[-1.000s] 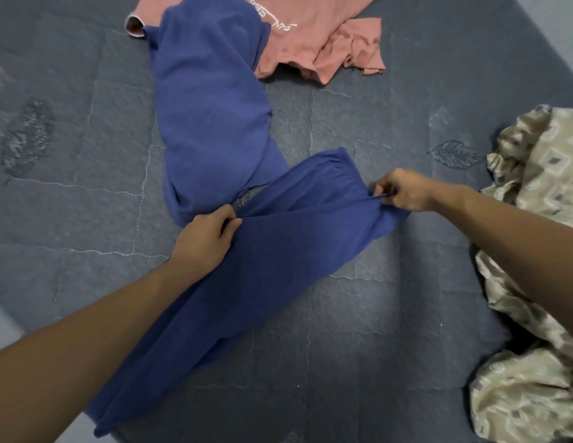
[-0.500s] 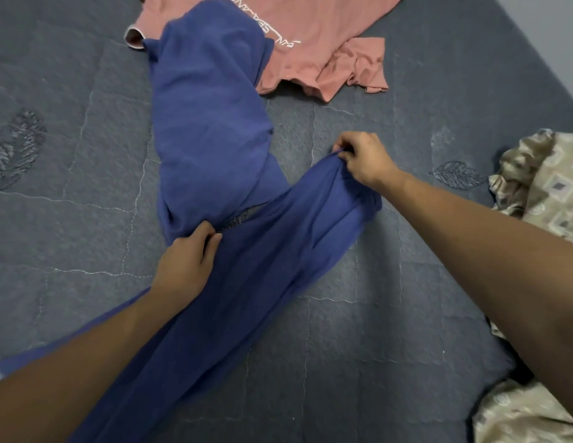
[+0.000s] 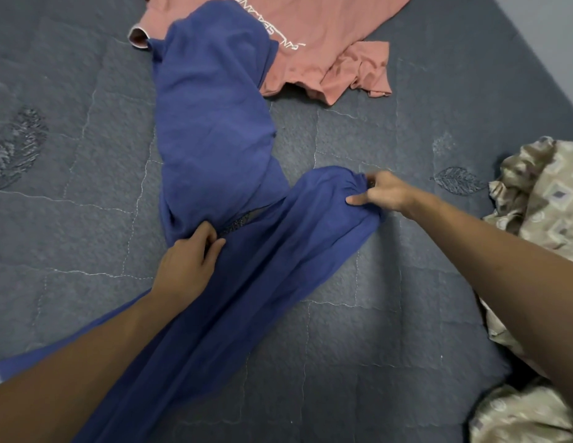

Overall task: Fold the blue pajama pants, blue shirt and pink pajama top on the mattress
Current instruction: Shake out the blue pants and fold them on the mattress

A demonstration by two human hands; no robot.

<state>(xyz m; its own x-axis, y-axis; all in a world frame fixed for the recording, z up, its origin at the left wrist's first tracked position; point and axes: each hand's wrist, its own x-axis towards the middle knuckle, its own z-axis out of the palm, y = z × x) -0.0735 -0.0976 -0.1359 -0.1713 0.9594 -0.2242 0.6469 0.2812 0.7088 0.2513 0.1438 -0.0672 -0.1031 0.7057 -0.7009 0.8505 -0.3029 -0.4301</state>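
Head view: blue pants lie across the middle of the gray mattress. Left hand pinches the fabric at center; right hand grips the gathered waistband center right. Pink top lies along the upper edge.

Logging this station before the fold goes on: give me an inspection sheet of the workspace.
Surface: grey quilted mattress, leaf stitching.
Job's things: blue pajama pants spread diagonally, unfolded; blue shirt lying partly over the pink pajama top; both unfolded.
Clutter: beige patterned fabric bunched at the right edge.
Grippers: left hand grips blue cloth where pants and shirt meet; right hand pinches the gathered pants waistband.
Cables: nothing seen.
Surroundings: pale floor or wall strip top right.
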